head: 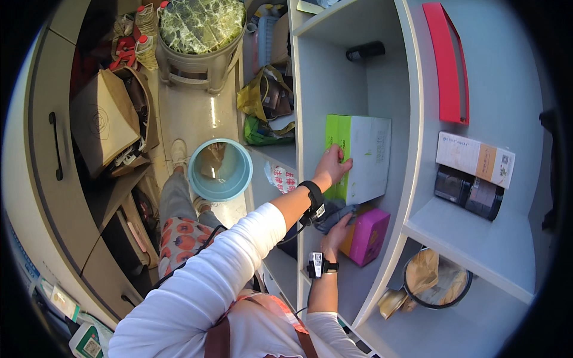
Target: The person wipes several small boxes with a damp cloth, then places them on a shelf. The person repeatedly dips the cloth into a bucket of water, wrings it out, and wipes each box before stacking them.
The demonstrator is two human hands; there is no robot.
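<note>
My left hand [330,168] reaches across to a green-and-white carton [369,156] in the shelf compartment, its fingers curled against the green side and its thumb near the carton's edge. Just below that carton, my right hand [336,235] holds a dark grey cloth [333,215], partly bunched under the fingers. A magenta box with an orange side [371,237] stands beside the right hand on the same shelf. Where the carton meets the cloth is partly hidden.
A black cylinder [365,51] lies farther up the compartment. White dividers [414,112] bound it. A blue bucket [220,170] stands on the floor near my feet. Across the aisle are stuffed paper bags [105,123]. A red box [445,67] sits in the right compartment.
</note>
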